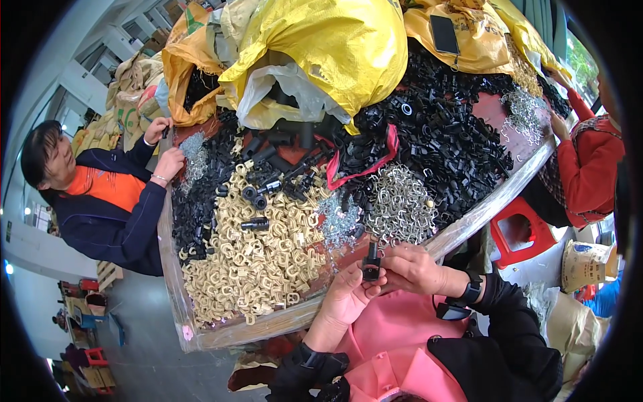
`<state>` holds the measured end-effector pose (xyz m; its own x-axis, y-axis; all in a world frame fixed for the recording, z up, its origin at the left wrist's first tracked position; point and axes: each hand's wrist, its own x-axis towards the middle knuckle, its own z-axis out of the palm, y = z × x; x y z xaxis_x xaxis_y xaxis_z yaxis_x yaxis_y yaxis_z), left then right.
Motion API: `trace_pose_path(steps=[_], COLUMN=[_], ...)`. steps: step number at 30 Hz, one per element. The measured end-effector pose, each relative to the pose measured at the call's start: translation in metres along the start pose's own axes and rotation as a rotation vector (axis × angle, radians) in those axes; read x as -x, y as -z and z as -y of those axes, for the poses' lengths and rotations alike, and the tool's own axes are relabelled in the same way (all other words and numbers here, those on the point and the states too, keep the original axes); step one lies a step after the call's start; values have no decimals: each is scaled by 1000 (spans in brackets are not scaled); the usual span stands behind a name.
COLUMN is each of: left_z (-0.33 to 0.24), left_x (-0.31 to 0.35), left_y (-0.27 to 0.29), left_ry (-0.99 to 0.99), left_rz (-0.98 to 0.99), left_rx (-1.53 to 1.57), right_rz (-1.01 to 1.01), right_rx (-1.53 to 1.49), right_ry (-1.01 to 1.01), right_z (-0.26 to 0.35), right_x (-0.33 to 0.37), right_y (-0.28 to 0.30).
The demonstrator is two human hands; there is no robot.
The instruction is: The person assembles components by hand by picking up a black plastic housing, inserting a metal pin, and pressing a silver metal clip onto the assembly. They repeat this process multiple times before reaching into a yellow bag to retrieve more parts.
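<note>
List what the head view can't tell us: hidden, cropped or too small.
Head view, black square-bodied plastic part: its underside, hidden by the left hand.
Head view, right hand: whether its fingers pinch anything; its own back covers their tips.
Head view, big yellow plastic sack: contents, hidden by its folds; top cut by the upper edge.
Head view, pale bluish-silver pile: single pieces too small.

Smooth plas. fitting (371, 268), shiny met. hooks (400, 204), glossy bag (335, 50)
</note>
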<state>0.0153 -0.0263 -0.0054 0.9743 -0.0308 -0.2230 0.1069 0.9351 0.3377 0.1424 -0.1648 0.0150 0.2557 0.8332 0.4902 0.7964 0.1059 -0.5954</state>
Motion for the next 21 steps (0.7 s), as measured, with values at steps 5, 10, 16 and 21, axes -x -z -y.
trace_pose_path(steps=[5, 10, 16, 21], left_z=[-2, -4, 0, 1], left_x=[1, 4, 5, 6], left_y=[-9, -9, -11, -12], left_ry=[-35, -92, -67, -49], left_rz=[-2, -119, -173, -171], left_rx=[-82, -162, -182, -195], right_rz=[-55, -76, -116, -150], right_rx=[-311, -1129, -1105, -788], right_ry=[-247, -801, -705, -458], right_z=[-8, -7, 1, 7], right_x=[5, 7, 7, 3], right_y=[-5, -2, -8, -4])
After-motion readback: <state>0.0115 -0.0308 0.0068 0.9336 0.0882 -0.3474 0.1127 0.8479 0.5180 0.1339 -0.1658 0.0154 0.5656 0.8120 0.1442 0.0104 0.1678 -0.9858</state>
